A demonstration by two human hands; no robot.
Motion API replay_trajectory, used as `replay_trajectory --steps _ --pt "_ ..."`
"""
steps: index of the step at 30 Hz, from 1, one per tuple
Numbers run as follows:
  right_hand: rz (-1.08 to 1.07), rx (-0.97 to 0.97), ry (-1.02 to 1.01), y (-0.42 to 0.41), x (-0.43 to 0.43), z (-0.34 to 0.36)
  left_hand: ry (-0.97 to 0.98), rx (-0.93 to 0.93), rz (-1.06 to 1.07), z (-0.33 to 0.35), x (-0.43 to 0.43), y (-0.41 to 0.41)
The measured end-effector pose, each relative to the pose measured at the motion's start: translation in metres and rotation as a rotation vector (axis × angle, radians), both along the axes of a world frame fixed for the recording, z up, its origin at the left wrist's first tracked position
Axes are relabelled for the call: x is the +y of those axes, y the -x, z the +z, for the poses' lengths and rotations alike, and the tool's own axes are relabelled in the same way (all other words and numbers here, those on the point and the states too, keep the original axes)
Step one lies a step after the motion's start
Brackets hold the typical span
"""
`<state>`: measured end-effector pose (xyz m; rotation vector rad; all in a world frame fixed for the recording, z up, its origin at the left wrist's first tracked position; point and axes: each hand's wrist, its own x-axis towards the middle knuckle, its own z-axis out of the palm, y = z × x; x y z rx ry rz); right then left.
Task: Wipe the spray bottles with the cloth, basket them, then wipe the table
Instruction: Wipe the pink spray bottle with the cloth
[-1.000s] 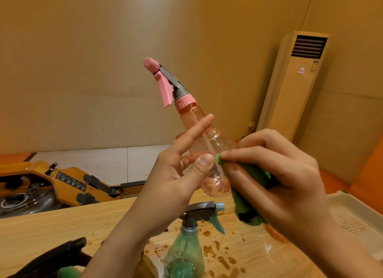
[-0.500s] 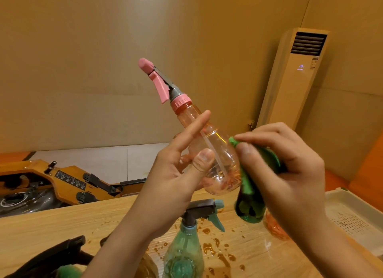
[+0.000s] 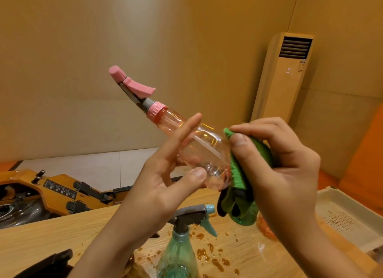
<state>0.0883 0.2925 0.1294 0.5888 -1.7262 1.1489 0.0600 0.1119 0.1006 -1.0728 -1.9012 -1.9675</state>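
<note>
A person holds a pink spray bottle (image 3: 199, 151) in the air above a wooden table (image 3: 62, 236), tilted so its trigger head points toward ten o'clock. The left hand (image 3: 165, 186) grips the clear body: the thumb presses on the lower part, the forefinger lies straight along the side, and the other fingers are hidden behind the plastic. The right hand (image 3: 279, 170), at three o'clock from the bottle, curls round a green cloth (image 3: 240, 174), thumb and fingers pinching it against the bottle's base, with a loose end hanging down.

Below the hands, at six o'clock, a green spray bottle (image 3: 178, 255) stands upright on the table among brown spots of liquid (image 3: 209, 255). A white basket (image 3: 342, 215) with a perforated floor sits at the table's edge toward four o'clock. A tall air conditioner (image 3: 286, 74) stands against the wall at two o'clock.
</note>
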Motion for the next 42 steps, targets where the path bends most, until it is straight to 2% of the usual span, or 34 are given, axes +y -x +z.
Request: replay_trajectory --steps 5,9,13,18,19,24,28,33,37,42 --pt "0.093 -0.150 0.199 0.001 -0.002 0.005 0.032 0.056 0.055 0.000 0.003 -0.002" --pt "0.179 -0.226 0.285 0.001 -0.001 0.007 -0.032 0.022 0.024 0.001 0.008 -0.005" --pt "0.165 -0.167 0.209 -0.003 0.002 0.009 -0.047 0.043 0.052 0.006 0.008 -0.011" --pt "-0.023 0.080 -0.272 -0.010 0.009 0.005 -0.050 0.054 0.092 0.008 0.005 -0.012" --pt "-0.033 0.085 -0.310 -0.009 0.010 0.005 -0.050 0.053 0.100 0.008 0.005 -0.011" --pt "0.050 -0.079 -0.074 0.000 0.011 0.002 -0.048 0.034 0.108 0.006 0.010 -0.011" --pt "0.003 0.026 -0.233 -0.007 0.005 -0.004 -0.021 0.025 0.119 0.005 0.009 -0.009" --pt "0.022 -0.018 -0.071 -0.001 0.008 -0.002 -0.018 0.009 0.102 0.004 0.012 -0.010" --pt "-0.019 0.063 -0.253 -0.005 0.007 -0.005 -0.014 0.019 0.089 0.002 0.010 -0.007" --pt "0.041 0.001 -0.075 -0.001 0.011 0.000 0.004 0.008 0.041 -0.001 0.014 -0.008"
